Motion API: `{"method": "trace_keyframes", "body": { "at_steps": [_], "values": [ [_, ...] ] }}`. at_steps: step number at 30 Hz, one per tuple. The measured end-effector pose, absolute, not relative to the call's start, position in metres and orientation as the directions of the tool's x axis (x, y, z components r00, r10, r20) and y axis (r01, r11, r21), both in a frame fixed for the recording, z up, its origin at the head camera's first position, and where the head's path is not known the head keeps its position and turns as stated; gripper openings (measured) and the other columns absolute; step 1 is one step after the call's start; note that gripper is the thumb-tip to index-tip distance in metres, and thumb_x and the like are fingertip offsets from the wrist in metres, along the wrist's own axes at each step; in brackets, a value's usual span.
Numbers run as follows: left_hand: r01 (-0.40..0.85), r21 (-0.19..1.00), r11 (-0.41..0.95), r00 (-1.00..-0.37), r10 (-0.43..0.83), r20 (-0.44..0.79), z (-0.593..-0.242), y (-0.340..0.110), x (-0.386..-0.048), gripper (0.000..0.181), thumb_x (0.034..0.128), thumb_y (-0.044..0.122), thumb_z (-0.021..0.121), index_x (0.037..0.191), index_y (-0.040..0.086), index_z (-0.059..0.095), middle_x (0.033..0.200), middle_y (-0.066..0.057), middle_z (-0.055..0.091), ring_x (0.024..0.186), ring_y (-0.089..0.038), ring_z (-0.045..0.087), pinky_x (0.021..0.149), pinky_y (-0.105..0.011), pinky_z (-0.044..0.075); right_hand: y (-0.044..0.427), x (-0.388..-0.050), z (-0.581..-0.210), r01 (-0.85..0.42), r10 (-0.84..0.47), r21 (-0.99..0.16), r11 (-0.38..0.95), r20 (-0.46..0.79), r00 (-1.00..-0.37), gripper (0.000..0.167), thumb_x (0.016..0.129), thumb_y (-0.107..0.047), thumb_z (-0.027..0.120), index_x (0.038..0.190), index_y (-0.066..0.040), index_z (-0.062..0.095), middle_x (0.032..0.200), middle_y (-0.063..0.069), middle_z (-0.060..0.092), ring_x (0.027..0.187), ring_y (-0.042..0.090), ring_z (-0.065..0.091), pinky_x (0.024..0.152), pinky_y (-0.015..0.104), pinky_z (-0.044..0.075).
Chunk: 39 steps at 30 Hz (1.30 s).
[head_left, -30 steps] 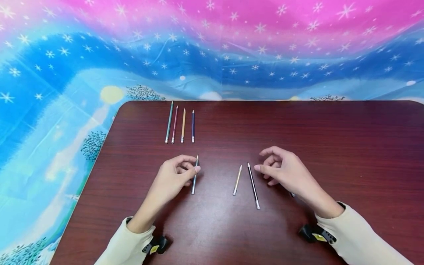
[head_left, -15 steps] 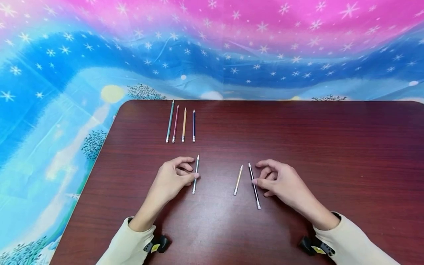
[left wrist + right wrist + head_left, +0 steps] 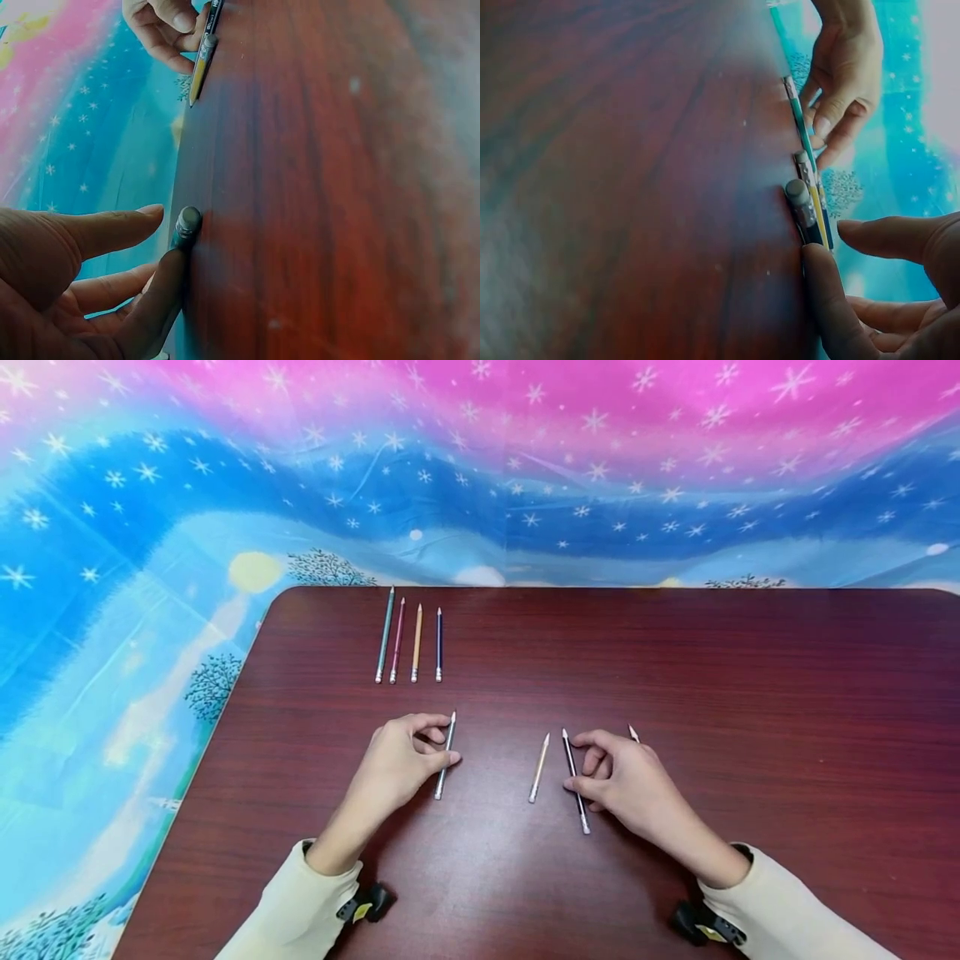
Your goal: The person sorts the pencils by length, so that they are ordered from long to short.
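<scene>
My left hand (image 3: 405, 760) is over a dark teal pencil (image 3: 446, 779), its thumb across the barrel and its index finger near the sharpened tip. In the left wrist view a finger touches this pencil's eraser end (image 3: 189, 219), with another finger apart. To the right, my right hand (image 3: 622, 781) reaches over a black pencil (image 3: 581, 806), its thumb across the barrel. In the right wrist view a finger touches near the black pencil's eraser end (image 3: 799, 193); a gap shows between the spread fingers. A short yellow pencil (image 3: 538, 768) lies left of the black one.
At the back left lie a teal pencil (image 3: 385, 639), a red pencil (image 3: 397, 643), an orange-yellow pencil (image 3: 416, 647) and a blue pencil (image 3: 438, 647), side by side. Another pencil's tip (image 3: 633, 732) shows behind my right hand. A patterned cloth (image 3: 480, 460) hangs behind the table (image 3: 787, 693).
My right hand has moved left and nearer, onto the black pencil, uncovering another pencil's tip behind it. My left hand has shifted slightly right, and the dark teal pencil's tip has swung a little right.
</scene>
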<state>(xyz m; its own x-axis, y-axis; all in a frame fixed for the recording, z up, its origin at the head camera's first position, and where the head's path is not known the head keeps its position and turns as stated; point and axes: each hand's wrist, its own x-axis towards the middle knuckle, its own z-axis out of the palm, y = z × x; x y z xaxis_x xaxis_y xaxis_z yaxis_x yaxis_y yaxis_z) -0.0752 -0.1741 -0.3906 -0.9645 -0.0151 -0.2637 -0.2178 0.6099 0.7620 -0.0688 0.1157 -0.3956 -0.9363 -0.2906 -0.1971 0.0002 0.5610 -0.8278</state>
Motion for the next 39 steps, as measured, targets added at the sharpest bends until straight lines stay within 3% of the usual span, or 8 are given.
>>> {"method": "trace_keyframes", "body": {
  "at_steps": [12,19,25,39],
  "values": [
    [-0.158,0.752,0.64,-0.971,0.037,-0.235,-0.391,-0.169,-0.077,0.038,0.0834,-0.004,0.083,0.12,0.005,0.077,0.096,-0.007,0.069,0.078,-0.011,0.071,0.066,-0.021,0.056,0.111,-0.068,-0.399,-0.093,-0.296,-0.78,0.619,-0.122,-0.947,0.047,0.08,-0.004,0.087,0.121,0.004,0.067,0.08,0.002,0.059,0.052,0.006,0.058,0.055,0.021,0.048],
    [-0.168,0.718,0.676,-0.966,0.033,-0.257,-0.391,-0.167,-0.078,0.039,0.082,0.005,0.088,0.119,0.009,0.077,0.093,-0.003,0.069,0.077,-0.01,0.069,0.068,-0.023,0.054,0.108,-0.068,-0.401,-0.192,-0.291,-0.696,0.692,-0.026,-0.956,0.045,0.073,-0.008,0.091,0.113,-0.002,0.071,0.077,-0.003,0.056,0.063,0.003,0.047,0.064,0.025,0.044],
    [-0.171,0.687,0.706,-0.963,0.029,-0.27,-0.39,-0.165,-0.079,0.041,0.0796,0.011,0.092,0.117,0.011,0.075,0.089,0.0,0.067,0.076,-0.009,0.066,0.07,-0.027,0.052,0.104,-0.067,-0.402,-0.214,-0.285,-0.656,0.723,-0.002,-0.958,0.047,0.071,-0.01,0.094,0.111,-0.003,0.071,0.077,-0.004,0.055,0.069,0.008,0.047,0.07,0.03,0.044],
    [-0.159,0.613,0.774,-0.961,0.021,-0.275,-0.388,-0.16,-0.079,0.043,0.0824,0.012,0.089,0.122,0.018,0.073,0.079,0.009,0.067,0.07,-0.005,0.061,0.082,-0.036,0.051,0.105,-0.067,-0.398,-0.243,-0.298,-0.607,0.757,0.01,-0.955,0.037,0.077,0.001,0.085,0.111,-0.005,0.072,0.07,-0.008,0.056,0.066,0.007,0.05,0.07,0.036,0.048]
  ]
}}
